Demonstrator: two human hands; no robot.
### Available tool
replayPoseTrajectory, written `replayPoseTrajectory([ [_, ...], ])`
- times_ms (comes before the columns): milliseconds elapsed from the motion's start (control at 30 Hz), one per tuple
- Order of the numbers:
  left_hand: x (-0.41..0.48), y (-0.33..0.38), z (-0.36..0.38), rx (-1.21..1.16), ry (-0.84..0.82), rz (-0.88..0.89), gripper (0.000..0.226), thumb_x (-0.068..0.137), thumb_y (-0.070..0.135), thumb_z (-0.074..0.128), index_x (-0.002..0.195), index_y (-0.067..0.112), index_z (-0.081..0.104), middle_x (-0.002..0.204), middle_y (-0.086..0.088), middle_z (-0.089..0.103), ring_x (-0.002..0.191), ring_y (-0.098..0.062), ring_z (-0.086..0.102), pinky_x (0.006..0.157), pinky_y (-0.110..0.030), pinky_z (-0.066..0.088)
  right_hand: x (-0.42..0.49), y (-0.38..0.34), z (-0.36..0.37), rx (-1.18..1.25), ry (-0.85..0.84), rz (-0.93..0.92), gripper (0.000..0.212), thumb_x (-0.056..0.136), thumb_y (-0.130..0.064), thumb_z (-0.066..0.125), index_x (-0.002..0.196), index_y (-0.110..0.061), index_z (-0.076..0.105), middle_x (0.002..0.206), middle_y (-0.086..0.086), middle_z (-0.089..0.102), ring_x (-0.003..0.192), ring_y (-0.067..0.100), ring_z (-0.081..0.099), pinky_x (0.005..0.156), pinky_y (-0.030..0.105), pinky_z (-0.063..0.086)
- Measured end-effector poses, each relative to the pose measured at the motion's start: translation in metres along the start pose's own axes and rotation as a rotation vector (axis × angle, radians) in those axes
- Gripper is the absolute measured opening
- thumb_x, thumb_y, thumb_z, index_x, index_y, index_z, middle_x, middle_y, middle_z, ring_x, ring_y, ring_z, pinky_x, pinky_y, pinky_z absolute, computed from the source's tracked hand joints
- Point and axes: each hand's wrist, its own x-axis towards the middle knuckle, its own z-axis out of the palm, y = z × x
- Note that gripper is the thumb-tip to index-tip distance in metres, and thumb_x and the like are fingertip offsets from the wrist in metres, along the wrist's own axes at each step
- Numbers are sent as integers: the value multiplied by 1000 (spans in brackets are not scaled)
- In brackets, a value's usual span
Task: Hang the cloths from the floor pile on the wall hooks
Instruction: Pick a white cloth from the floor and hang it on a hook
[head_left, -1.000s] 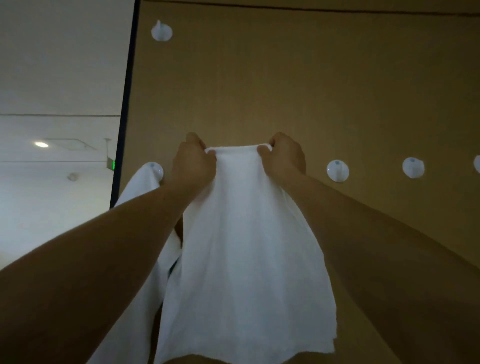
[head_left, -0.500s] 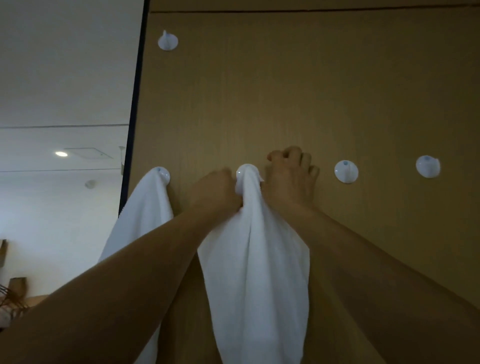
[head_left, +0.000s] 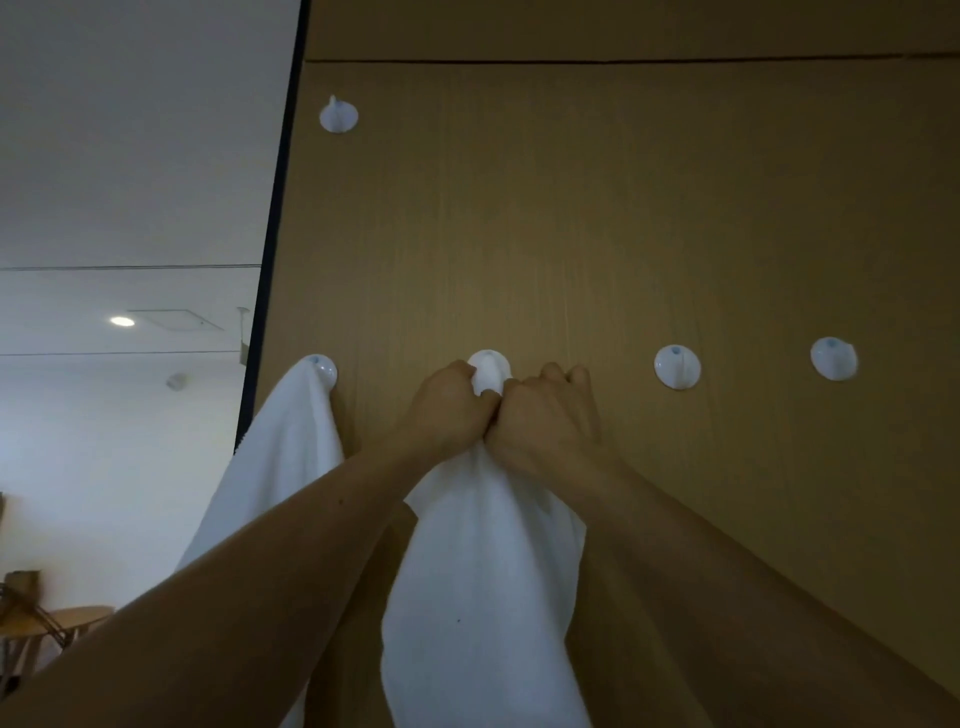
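A white cloth (head_left: 483, 587) hangs from the second hook (head_left: 489, 366) in the lower row on the brown wall panel. My left hand (head_left: 447, 410) and my right hand (head_left: 545, 421) grip the cloth's bunched top just under that hook, knuckles touching each other. Another white cloth (head_left: 275, 467) hangs from the leftmost hook (head_left: 323, 368). Two bare white hooks sit to the right, hook three (head_left: 677, 367) and hook four (head_left: 833, 358). A single bare hook (head_left: 338, 114) is higher up at the left. The floor pile is out of view.
The wall panel (head_left: 597, 218) ends at a dark vertical edge (head_left: 270, 260) on the left. Beyond it lies a white room with a ceiling light (head_left: 122, 321) and a wooden table (head_left: 62, 621) at the lower left.
The cloth went from being held spread in front of the wall to hanging bunched over the second hook. My hands have closed together under the hook, and the view has tilted slightly up.
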Motion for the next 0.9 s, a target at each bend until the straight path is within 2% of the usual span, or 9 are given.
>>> replayPoseTrajectory([
  [100,-4,0,-3,-138,-58,-80,22,82,12,58,102,2,59,91,-6,61,75,-13,53,55,-21,36,2,-3,-4,47,-169,43,23,87,-42,46,79,-23,56,74,-4,55,82,18,38,78,34,20],
  [200,-11,-2,-7,-286,-118,-169,8,84,19,60,86,12,61,79,2,62,68,-8,57,47,-17,39,-1,-12,0,164,-180,94,11,88,-27,50,86,-19,57,92,3,67,77,20,48,77,32,33],
  [300,-21,-8,-8,-495,-132,-279,4,82,22,62,81,19,65,75,3,68,62,-6,63,41,-14,43,-10,-22,2,648,-231,304,16,93,-27,45,96,-16,57,90,2,63,82,23,60,75,36,50],
  [367,-26,-11,-8,-601,-117,-348,8,77,20,64,84,17,67,73,1,70,61,-9,66,44,-17,44,-15,-20,1,927,-194,401,16,92,-28,47,92,-15,57,88,2,65,82,23,63,74,37,51],
  [500,-35,-10,4,-740,-80,-368,12,78,23,64,85,14,67,67,1,70,61,-12,68,47,-20,47,-24,-20,2,1207,-164,584,12,88,-22,52,96,-14,55,92,4,65,82,19,64,67,33,51],
  [667,-62,-22,31,-752,54,-229,13,87,41,66,88,29,62,84,9,69,71,2,66,51,-7,45,-50,-33,19,1057,-41,565,15,99,-23,41,104,-11,49,94,1,57,80,13,57,63,25,41],
  [733,-75,-28,38,-770,43,-261,23,83,50,67,89,28,62,84,11,69,71,6,65,51,-5,45,-69,-34,28,1010,-67,555,22,103,-30,37,104,-10,48,95,3,56,87,17,57,74,27,43],
  [833,-90,-33,44,-826,-21,-346,27,75,54,72,78,33,56,64,24,64,59,15,59,44,-1,39,-94,-34,38,944,-107,576,32,103,-35,35,102,-7,50,100,13,60,98,24,59,93,38,46],
  [900,-106,-38,48,-821,-66,-389,31,71,59,72,79,37,52,68,27,60,61,12,58,47,-2,40,-110,-34,41,989,-128,603,37,103,-37,35,104,-4,52,104,14,60,102,24,59,98,40,44],
])
